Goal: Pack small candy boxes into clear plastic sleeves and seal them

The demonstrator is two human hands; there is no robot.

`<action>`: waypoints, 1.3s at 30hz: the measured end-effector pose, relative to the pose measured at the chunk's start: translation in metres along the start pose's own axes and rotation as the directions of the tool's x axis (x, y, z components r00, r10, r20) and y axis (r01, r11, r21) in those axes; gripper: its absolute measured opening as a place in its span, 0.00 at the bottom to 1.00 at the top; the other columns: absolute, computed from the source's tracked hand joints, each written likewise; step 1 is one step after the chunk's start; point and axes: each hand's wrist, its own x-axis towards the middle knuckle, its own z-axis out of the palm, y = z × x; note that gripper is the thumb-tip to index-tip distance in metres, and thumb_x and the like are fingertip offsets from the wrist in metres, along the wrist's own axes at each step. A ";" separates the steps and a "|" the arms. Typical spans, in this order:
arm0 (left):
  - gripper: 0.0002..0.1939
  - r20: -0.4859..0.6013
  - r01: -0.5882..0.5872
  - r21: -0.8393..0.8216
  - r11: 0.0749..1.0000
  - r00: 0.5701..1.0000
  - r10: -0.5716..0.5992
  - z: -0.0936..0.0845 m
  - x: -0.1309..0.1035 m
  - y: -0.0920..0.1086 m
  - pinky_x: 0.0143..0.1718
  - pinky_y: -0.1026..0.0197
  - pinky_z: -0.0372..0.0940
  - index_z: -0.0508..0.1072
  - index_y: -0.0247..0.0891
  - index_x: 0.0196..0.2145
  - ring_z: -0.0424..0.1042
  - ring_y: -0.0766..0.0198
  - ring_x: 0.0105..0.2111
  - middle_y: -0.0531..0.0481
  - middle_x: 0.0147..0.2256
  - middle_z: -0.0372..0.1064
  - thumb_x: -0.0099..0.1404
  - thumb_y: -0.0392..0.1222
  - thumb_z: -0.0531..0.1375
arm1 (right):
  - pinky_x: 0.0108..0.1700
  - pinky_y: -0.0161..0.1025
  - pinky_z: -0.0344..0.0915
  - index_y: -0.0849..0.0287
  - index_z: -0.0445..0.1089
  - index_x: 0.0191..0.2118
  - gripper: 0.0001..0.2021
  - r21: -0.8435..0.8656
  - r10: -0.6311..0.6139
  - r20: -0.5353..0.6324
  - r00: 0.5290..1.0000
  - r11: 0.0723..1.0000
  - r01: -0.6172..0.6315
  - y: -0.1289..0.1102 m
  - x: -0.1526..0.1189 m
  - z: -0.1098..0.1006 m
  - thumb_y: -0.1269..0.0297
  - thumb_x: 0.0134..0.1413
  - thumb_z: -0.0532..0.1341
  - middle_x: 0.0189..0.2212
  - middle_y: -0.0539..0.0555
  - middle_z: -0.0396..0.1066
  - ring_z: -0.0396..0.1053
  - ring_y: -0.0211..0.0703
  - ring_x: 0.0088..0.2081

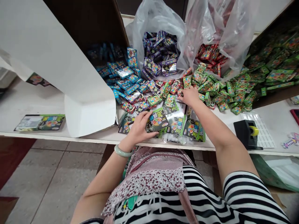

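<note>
while the two hands work apart from each other, the left hand (140, 127) is clamped on the near left part of a black and green pouch (157, 119), its thumb along the lower edge and its fingers at the upper left. the right hand (190, 95) reaches farther out, its fingers bent down into a mixed heap (175, 87) of small packs; whether it grips one cannot be told. the held pouch lies over other pouches (192, 127), spread and overlapping along the near edge of the tabletop (219, 140), between the person and the heap. a pale green bangle (122, 151) circles the left wrist.

beyond the heap, blue packs (126, 74) lie to the left, spilling from a dark box (100, 18). purple packs (161, 53) fill a clear bag (149, 18) behind the heap, and red packs (207, 53) sit in a second bag (198, 28) to its right. green packs (240, 93) spread rightward into a tilted brown box (268, 98).

near the right forearm stands a black tape dispenser (244, 133) with a yellow roll, just beside a label sheet (266, 130). on the left, a white flap (91, 115) hangs over the tabletop, and past it lies one more pouch (42, 122), flat.
</note>
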 end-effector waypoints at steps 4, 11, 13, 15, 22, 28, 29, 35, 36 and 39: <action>0.49 0.007 0.019 -0.011 1.000 1.000 -0.019 0.000 -0.002 -0.003 0.61 0.40 0.62 0.51 0.42 0.69 0.64 0.44 0.58 0.36 0.57 0.59 0.57 0.55 0.69 | 0.56 0.50 0.61 0.67 0.74 0.52 0.22 -0.069 0.064 0.079 0.995 0.996 -0.059 -0.022 0.002 0.002 0.54 0.60 0.62 0.54 0.69 0.71 0.64 0.62 0.56; 0.49 0.005 0.034 -0.022 0.999 0.999 -0.034 -0.005 -0.004 -0.004 0.62 0.42 0.62 0.52 0.40 0.68 0.63 0.43 0.60 0.36 0.59 0.58 0.57 0.55 0.69 | 0.49 0.47 0.66 0.70 0.73 0.50 0.19 0.039 0.139 0.014 0.990 0.989 -0.140 -0.016 -0.007 -0.006 0.67 0.64 0.50 0.47 0.72 0.74 0.72 0.58 0.47; 0.49 -0.010 0.038 -0.011 0.999 0.999 -0.038 -0.008 -0.006 -0.005 0.62 0.42 0.61 0.51 0.40 0.69 0.63 0.44 0.59 0.36 0.58 0.59 0.57 0.56 0.68 | 0.47 0.48 0.68 0.66 0.73 0.49 0.18 0.244 0.226 -0.074 0.971 0.949 -0.202 0.001 -0.014 -0.008 0.67 0.62 0.50 0.43 0.68 0.76 0.73 0.56 0.44; 0.49 -0.021 0.055 0.004 0.998 0.998 -0.055 -0.010 -0.009 -0.006 0.62 0.42 0.62 0.52 0.41 0.68 0.64 0.45 0.58 0.37 0.58 0.59 0.57 0.57 0.68 | 0.44 0.48 0.70 0.62 0.72 0.51 0.18 0.587 0.307 -0.111 0.945 0.788 -0.187 0.019 -0.029 -0.007 0.64 0.58 0.54 0.38 0.61 0.77 0.73 0.52 0.39; 0.49 0.039 0.038 0.014 0.999 0.998 -0.039 0.001 -0.004 0.001 0.62 0.39 0.60 0.53 0.40 0.68 0.63 0.41 0.60 0.34 0.59 0.59 0.56 0.54 0.69 | 0.37 0.41 0.73 0.50 0.69 0.52 0.28 0.998 0.157 0.064 0.986 0.010 -0.066 0.010 -0.112 0.017 0.56 0.40 0.68 0.33 0.47 0.71 0.71 0.40 0.33; 0.49 0.084 0.017 0.023 1.000 0.996 -0.019 0.009 0.001 0.013 0.63 0.40 0.57 0.53 0.38 0.68 0.61 0.41 0.61 0.34 0.60 0.59 0.56 0.54 0.68 | 0.32 0.41 0.71 0.45 0.52 0.68 0.40 0.976 0.157 -0.116 0.981 0.200 0.083 -0.024 -0.145 0.017 0.53 0.51 0.65 0.37 0.51 0.71 0.69 0.43 0.32; 0.49 0.081 0.014 0.024 1.000 0.997 -0.016 0.009 0.000 0.013 0.63 0.40 0.57 0.53 0.38 0.68 0.61 0.41 0.61 0.34 0.60 0.59 0.56 0.54 0.68 | 0.32 0.41 0.71 0.45 0.51 0.69 0.40 0.969 0.120 -0.121 0.985 0.228 0.091 -0.027 -0.148 0.015 0.54 0.51 0.65 0.37 0.51 0.71 0.69 0.42 0.31; 0.48 0.056 -0.010 0.037 0.999 0.998 0.008 0.010 -0.005 0.014 0.62 0.40 0.57 0.53 0.36 0.68 0.61 0.40 0.60 0.33 0.59 0.60 0.56 0.53 0.68 | 0.28 0.37 0.66 0.47 0.60 0.65 0.32 0.926 -0.124 -0.006 0.992 0.374 0.053 -0.030 -0.158 -0.010 0.62 0.53 0.62 0.32 0.48 0.71 0.66 0.39 0.26; 0.48 0.067 -0.010 0.033 0.999 0.998 0.008 0.010 -0.005 0.014 0.62 0.40 0.57 0.53 0.37 0.68 0.61 0.40 0.60 0.33 0.59 0.60 0.56 0.53 0.68 | 0.28 0.37 0.66 0.48 0.61 0.64 0.31 0.920 -0.141 0.008 0.990 0.388 0.048 -0.028 -0.159 -0.013 0.62 0.54 0.62 0.31 0.47 0.71 0.66 0.39 0.26; 0.48 0.099 -0.020 -0.002 1.000 0.995 0.020 0.012 -0.006 0.015 0.61 0.39 0.58 0.54 0.37 0.68 0.62 0.40 0.60 0.33 0.59 0.60 0.55 0.53 0.68 | 0.30 0.39 0.67 0.49 0.63 0.64 0.28 0.898 -0.186 0.028 0.982 0.436 0.057 -0.027 -0.159 -0.018 0.62 0.56 0.59 0.30 0.48 0.72 0.68 0.40 0.27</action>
